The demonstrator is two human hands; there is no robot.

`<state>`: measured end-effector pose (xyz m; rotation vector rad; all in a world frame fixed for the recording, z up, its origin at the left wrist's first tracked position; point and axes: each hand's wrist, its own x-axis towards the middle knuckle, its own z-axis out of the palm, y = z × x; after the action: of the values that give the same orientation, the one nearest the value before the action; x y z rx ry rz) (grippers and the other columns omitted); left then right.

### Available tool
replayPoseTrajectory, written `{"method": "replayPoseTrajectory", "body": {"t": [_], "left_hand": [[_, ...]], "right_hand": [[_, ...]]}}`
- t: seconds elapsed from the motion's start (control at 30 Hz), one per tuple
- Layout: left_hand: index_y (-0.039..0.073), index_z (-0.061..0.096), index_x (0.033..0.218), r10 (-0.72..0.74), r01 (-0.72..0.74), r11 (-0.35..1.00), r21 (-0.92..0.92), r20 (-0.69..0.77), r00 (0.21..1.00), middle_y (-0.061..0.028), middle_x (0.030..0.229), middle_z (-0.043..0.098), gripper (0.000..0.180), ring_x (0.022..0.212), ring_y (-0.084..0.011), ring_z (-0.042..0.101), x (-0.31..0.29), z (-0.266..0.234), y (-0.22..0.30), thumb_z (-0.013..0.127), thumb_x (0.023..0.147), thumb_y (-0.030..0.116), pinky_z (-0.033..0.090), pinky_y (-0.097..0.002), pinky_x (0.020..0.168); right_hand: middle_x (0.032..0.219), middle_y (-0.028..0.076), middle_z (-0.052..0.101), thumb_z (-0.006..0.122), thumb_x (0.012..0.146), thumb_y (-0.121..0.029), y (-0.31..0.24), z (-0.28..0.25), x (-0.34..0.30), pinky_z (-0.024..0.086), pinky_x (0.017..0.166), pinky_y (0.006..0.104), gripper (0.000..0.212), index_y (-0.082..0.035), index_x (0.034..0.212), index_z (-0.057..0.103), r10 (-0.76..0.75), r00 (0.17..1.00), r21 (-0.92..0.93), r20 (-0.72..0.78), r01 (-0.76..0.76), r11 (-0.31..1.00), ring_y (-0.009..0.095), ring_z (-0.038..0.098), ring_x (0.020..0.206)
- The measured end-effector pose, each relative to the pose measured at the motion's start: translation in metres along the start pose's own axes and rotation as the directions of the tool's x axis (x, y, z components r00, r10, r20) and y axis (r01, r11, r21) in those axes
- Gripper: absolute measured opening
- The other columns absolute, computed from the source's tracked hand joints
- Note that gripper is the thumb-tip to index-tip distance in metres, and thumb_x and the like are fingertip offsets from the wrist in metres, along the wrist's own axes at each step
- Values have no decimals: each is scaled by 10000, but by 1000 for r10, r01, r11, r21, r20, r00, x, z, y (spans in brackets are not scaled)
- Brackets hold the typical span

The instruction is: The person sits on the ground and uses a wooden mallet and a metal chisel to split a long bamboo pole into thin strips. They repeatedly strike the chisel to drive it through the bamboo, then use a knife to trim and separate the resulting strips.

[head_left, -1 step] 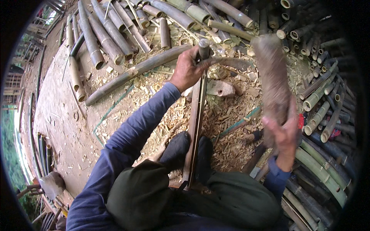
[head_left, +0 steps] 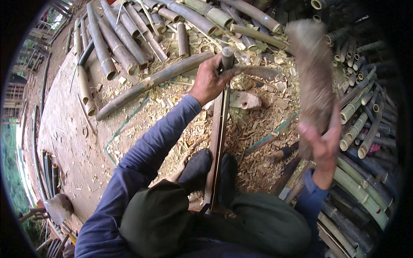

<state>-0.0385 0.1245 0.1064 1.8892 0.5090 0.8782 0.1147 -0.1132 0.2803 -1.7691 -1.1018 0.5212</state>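
I see grey poles (head_left: 100, 41) at upper left, pale chips (head_left: 256, 171) mid-frame, and a green bamboo pole (head_left: 360, 192) at lower right

Brown floor (head_left: 71, 150) strewn with chips (head_left: 254, 172); slatted fence (head_left: 15, 96), greenery (head_left: 12, 176) far left; daylight.

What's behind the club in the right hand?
Wood chips show left of the blurred club, cut bamboo poles right of it; anything directly behind is covered.

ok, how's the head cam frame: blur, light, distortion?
Head view: the wooden club is motion-blurred, the right hand slightly smeared, the left hand sharper; upper-right bamboo pile dim; far-left strip looks blown out; edges curve towards the fisheye's dark rim.
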Motion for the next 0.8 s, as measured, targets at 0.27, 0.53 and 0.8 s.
{"method": "replayPoseTrajectory", "body": {"t": [0.27, 0.53, 0.8], "left_hand": [[42, 668, 1091, 37, -33, 999, -43, 78, 996, -96, 865, 686, 232, 758, -179, 618, 1, 13, -36, 777, 909, 135, 516, -372, 742], [30, 676, 1111, 56, -51, 992, -118, 35, 998, -99, 896, 723, 227, 816, -199, 675, -2, 25, -4, 752, 903, 80, 542, -365, 768], [8, 666, 1173, -39, 18, 999, 51, 440, 897, -174, 1126, 698, 263, 1052, -307, 705, -66, 15, 36, 709, 921, 70, 559, -406, 924]], "right_hand": [[990, 161, 675, 774, 808, -112, -3, 43, 74, 610, 656, 363, 846, 3, 1527, 343, -305, 851, -542, 427, 511, 667, 249, 671, 721], [925, 175, 690, 745, 844, -203, 4, 55, 62, 613, 676, 397, 729, -17, 1450, 384, -358, 905, -426, 229, 424, 799, 268, 718, 744], [1146, 245, 639, 776, 821, -328, 48, 38, 56, 596, 874, 424, 856, 62, 1467, 373, -45, 977, -46, 207, 55, 997, 312, 692, 984]]}}
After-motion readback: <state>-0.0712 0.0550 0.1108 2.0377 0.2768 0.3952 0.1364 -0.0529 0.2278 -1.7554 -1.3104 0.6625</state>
